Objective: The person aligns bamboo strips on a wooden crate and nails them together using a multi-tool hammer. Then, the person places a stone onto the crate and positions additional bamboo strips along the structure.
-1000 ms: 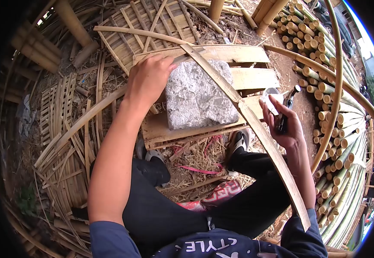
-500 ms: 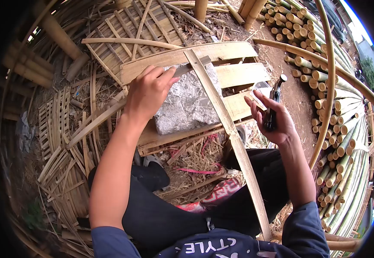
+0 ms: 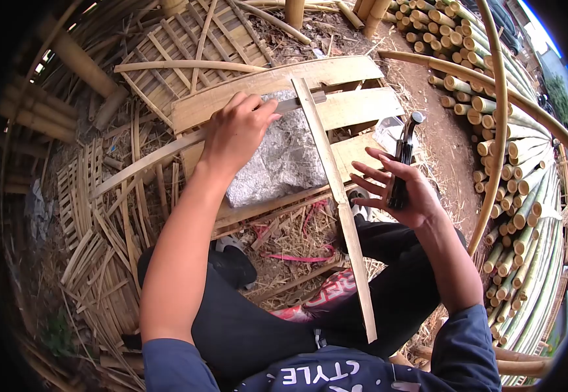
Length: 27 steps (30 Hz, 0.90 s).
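My left hand (image 3: 239, 134) is closed around a narrow bamboo strip (image 3: 147, 160) above a rough grey stone block (image 3: 277, 160). A second, longer bamboo slat (image 3: 328, 157) lies across that strip near its far end. It runs along the block's right side down to my right thigh. Beside the slat, my right hand (image 3: 409, 189) has its fingers stretched out. Against its palm and thumb sits a black-handled tool (image 3: 401, 150) with a shiny round metal end; its exact kind is unclear.
Beneath the block is a platform of bamboo boards (image 3: 356, 111). Cut bamboo poles (image 3: 519, 189) are stacked at right, and a curved pole (image 3: 498, 130) arches in front. Split strips (image 3: 101, 274) and a slatted panel (image 3: 192, 49) lie at left and back. A clear plastic container (image 3: 388, 134) stands near the tool.
The long slat's far end has shifted right and its near end has swung left and forward. My right hand's fingers have spread, and the black-handled tool is more upright.
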Each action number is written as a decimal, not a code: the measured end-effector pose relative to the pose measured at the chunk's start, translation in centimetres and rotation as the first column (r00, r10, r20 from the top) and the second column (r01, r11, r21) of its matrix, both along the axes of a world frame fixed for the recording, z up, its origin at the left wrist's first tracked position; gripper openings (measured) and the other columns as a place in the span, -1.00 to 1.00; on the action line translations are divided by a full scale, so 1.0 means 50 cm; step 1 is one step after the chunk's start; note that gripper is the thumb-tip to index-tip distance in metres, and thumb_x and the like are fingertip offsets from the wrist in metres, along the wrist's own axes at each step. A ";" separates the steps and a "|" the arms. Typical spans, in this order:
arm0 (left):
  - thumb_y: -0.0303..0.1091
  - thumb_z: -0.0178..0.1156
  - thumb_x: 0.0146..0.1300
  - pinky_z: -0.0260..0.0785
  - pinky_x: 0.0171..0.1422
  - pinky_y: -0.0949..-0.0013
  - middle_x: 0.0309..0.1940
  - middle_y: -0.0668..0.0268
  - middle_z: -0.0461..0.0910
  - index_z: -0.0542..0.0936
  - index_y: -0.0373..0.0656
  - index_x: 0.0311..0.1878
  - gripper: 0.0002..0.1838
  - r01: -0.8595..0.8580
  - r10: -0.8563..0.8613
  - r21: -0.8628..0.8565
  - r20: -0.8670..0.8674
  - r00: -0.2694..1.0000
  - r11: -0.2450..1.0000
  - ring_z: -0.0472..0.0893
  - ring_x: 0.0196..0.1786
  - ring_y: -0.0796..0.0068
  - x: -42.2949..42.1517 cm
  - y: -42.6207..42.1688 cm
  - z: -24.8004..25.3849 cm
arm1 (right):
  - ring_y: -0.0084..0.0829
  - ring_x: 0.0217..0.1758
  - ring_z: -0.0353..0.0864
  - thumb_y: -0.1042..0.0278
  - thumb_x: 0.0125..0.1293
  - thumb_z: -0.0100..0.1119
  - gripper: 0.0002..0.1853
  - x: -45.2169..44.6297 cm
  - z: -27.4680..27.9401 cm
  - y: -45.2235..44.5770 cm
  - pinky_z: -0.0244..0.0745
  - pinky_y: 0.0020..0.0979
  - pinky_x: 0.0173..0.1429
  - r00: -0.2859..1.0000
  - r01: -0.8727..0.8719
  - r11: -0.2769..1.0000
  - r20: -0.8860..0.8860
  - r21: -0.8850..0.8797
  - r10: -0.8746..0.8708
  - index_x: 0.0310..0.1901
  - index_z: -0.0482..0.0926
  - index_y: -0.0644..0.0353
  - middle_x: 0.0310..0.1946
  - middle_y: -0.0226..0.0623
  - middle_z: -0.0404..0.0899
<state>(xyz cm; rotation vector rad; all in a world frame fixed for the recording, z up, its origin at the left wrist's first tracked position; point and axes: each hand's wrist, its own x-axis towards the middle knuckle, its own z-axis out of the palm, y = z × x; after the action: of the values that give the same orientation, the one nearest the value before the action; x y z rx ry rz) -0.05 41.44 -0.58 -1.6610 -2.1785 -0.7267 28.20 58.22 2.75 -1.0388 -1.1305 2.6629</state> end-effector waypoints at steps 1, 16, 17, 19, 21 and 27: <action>-0.29 0.37 0.30 0.58 -0.03 0.17 -0.22 0.20 0.72 0.75 -0.18 0.00 -0.73 0.001 -0.001 -0.001 0.008 1.000 1.000 0.68 -0.10 0.17 0.000 0.001 -0.005 | -0.15 0.49 0.37 0.11 0.48 0.17 -0.35 0.001 0.001 -0.005 0.38 0.13 0.47 1.000 -0.018 1.000 0.015 0.001 0.018 0.52 0.28 0.07 0.45 -0.06 0.36; -0.31 0.42 0.26 0.66 -0.12 0.28 -0.23 0.23 0.73 0.77 -0.14 -0.01 -0.74 -0.009 0.011 0.064 -0.018 1.000 0.998 0.71 -0.11 0.30 0.004 -0.012 -0.010 | -0.29 0.41 0.47 0.15 0.46 0.25 -0.39 -0.017 -0.005 -0.042 0.44 -0.11 0.43 0.987 -0.133 0.991 0.086 -0.020 0.134 0.45 0.33 0.10 0.40 -0.22 0.43; -0.31 0.43 0.25 0.67 -0.13 0.29 -0.23 0.24 0.73 0.77 -0.14 -0.01 -0.74 -0.014 0.015 0.064 -0.013 1.000 0.998 0.71 -0.11 0.31 0.006 -0.012 -0.008 | -0.30 0.41 0.47 0.15 0.46 0.26 -0.40 -0.018 -0.005 -0.042 0.44 -0.12 0.41 0.988 -0.125 0.992 0.093 -0.027 0.127 0.44 0.33 0.10 0.40 -0.22 0.43; -0.31 0.43 0.25 0.67 -0.13 0.31 -0.24 0.24 0.72 0.77 -0.14 -0.02 -0.74 -0.019 0.019 0.060 -0.004 1.000 0.998 0.71 -0.11 0.31 0.009 -0.012 -0.007 | -0.31 0.41 0.46 0.14 0.45 0.27 -0.40 -0.018 -0.006 -0.042 0.45 -0.15 0.39 0.988 -0.110 0.993 0.107 -0.041 0.114 0.42 0.33 0.11 0.40 -0.23 0.43; -0.31 0.43 0.25 0.68 -0.16 0.33 -0.24 0.25 0.72 0.77 -0.14 -0.02 -0.75 -0.023 0.023 0.062 -0.009 1.000 0.998 0.71 -0.11 0.32 0.008 -0.012 -0.007 | -0.32 0.41 0.47 0.14 0.44 0.28 -0.41 -0.018 -0.013 -0.042 0.45 -0.16 0.37 0.988 -0.095 0.995 0.119 -0.040 0.100 0.40 0.34 0.11 0.39 -0.23 0.44; -0.28 0.42 0.27 0.52 0.06 0.20 -0.23 0.33 0.67 0.76 -0.09 -0.01 -0.75 -0.069 0.069 0.089 0.004 0.998 0.994 0.67 -0.14 0.30 0.015 0.000 -0.010 | -0.31 0.37 0.49 0.16 0.44 0.28 -0.46 -0.012 -0.022 -0.041 0.46 -0.18 0.35 0.990 -0.086 0.994 0.103 -0.069 0.093 0.35 0.35 0.13 0.37 -0.20 0.45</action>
<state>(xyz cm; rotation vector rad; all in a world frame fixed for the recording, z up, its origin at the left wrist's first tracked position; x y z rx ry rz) 0.71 41.47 -1.11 -1.5341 -2.1597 -0.7939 27.58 56.18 1.66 -1.1803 -1.1427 2.7611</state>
